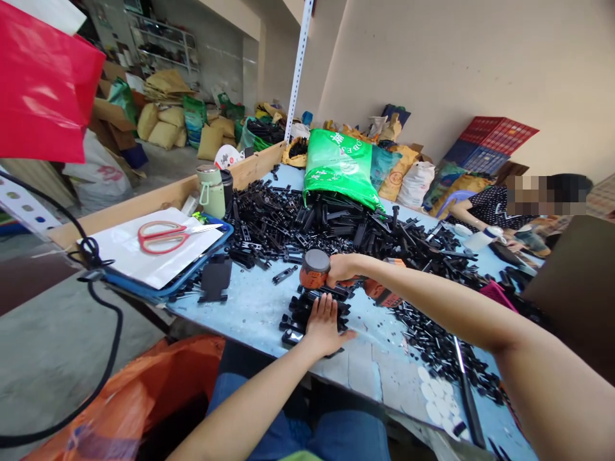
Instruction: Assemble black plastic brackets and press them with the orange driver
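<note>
My right hand (342,269) is wrapped round an orange and black cordless drill (314,276), its dark round rear end facing me and its orange base (382,292) to the right. The drill's tip is hidden. My left hand (325,330) lies with fingers spread on a row of black plastic parts (294,323) near the table's front edge, just below the drill. Beyond both hands spreads a large heap of black plastic pieces (269,214). One loose black piece (285,274) rests left of the drill.
Red-handled scissors (163,238) lie on white paper in a blue tray (168,291), near a green cup (211,192). A green bag (339,166) stands on the heap. Small black parts, white discs (439,400) and a black-handled tool (468,403) lie right. Another person (500,211) sits beyond.
</note>
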The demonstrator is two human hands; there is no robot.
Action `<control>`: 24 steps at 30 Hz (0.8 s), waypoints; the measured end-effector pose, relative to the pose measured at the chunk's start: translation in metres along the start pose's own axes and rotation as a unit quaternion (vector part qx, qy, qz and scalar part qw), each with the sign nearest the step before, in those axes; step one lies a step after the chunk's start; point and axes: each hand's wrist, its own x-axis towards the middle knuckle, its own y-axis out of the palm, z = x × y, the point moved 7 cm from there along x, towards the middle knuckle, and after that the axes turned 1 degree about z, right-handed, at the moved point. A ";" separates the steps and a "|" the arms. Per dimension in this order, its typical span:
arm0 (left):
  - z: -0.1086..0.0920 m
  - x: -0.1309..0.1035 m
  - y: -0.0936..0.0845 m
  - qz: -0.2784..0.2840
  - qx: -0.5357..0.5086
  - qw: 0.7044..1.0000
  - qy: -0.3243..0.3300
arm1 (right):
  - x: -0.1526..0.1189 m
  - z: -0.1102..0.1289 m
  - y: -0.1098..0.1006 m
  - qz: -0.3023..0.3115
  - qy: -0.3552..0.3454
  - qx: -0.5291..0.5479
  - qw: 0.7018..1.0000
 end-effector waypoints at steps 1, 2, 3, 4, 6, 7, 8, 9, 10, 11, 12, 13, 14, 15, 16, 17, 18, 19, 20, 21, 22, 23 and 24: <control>0.001 -0.004 0.001 -0.005 -0.004 1.000 0.007 | 0.001 0.002 0.002 0.001 0.002 -0.002 1.000; 0.001 -0.007 0.002 -0.011 -0.007 1.000 0.015 | 0.000 0.003 0.004 0.002 0.005 -0.004 1.000; 0.001 -0.007 0.002 -0.016 -0.009 1.000 0.021 | -0.002 0.004 0.006 0.001 0.008 -0.006 1.000; 0.002 -0.008 0.002 -0.022 -0.009 0.999 0.024 | -0.004 0.006 0.008 -0.001 0.010 -0.008 1.000; 0.001 -0.007 -0.002 -0.034 -0.005 0.999 0.026 | -0.013 0.010 0.011 -0.002 0.012 -0.013 1.000; 0.000 -0.007 -0.004 -0.040 -0.002 0.999 0.027 | -0.018 0.012 0.013 0.001 0.011 -0.016 1.000; -0.001 -0.008 -0.007 -0.046 0.001 0.999 0.028 | -0.022 0.016 0.015 0.006 0.008 -0.018 1.000; -0.002 -0.008 -0.009 -0.054 0.002 0.998 0.027 | -0.026 0.020 0.017 0.013 0.003 -0.021 1.000; -0.002 -0.009 -0.012 -0.060 0.000 0.998 0.026 | -0.029 0.025 0.019 0.020 -0.002 -0.024 1.000; -0.003 -0.010 -0.014 -0.065 -0.003 0.998 0.026 | -0.031 0.030 0.021 0.026 -0.006 -0.028 0.999; -0.003 -0.011 -0.015 -0.069 -0.008 0.997 0.024 | -0.032 0.035 0.022 0.030 -0.010 -0.033 0.999; -0.003 -0.012 -0.016 -0.072 -0.013 0.997 0.021 | -0.032 0.040 0.023 0.031 -0.012 -0.041 0.999; -0.003 -0.012 -0.017 -0.075 -0.016 0.997 0.019 | -0.032 0.044 0.024 0.030 -0.012 -0.048 0.998; -0.003 -0.013 -0.018 -0.077 -0.019 0.997 0.020 | -0.032 0.048 0.025 0.029 -0.011 -0.055 0.998; -0.004 -0.014 -0.019 -0.081 -0.021 0.996 0.021 | -0.033 0.051 0.025 0.027 -0.010 -0.063 0.998; -0.004 -0.014 -0.020 -0.084 -0.025 0.996 0.024 | -0.034 0.054 0.026 0.025 -0.010 -0.069 0.997; -0.004 -0.015 -0.021 -0.085 -0.030 0.996 0.026 | -0.036 0.056 0.026 0.023 -0.009 -0.074 0.997; -0.004 -0.016 -0.021 -0.082 -0.037 0.996 0.025 | -0.039 0.058 0.026 0.014 -0.009 -0.081 0.997; -0.003 -0.016 -0.020 -0.075 -0.045 0.996 0.020 | -0.043 0.060 0.024 0.001 -0.011 -0.092 0.996; -0.002 -0.017 -0.018 -0.064 -0.054 0.996 0.012 | -0.048 0.063 0.024 -0.009 -0.013 -0.105 0.994; -0.001 -0.017 -0.016 -0.050 -0.063 0.997 0.002 | -0.053 0.065 0.024 -0.012 -0.017 -0.114 0.993; 0.000 -0.018 -0.013 -0.035 -0.072 0.997 -0.007 | -0.057 0.068 0.025 -0.008 -0.021 -0.119 0.993; 0.002 -0.018 -0.010 -0.022 -0.081 0.996 -0.018 | -0.061 0.071 0.027 0.002 -0.026 -0.118 0.993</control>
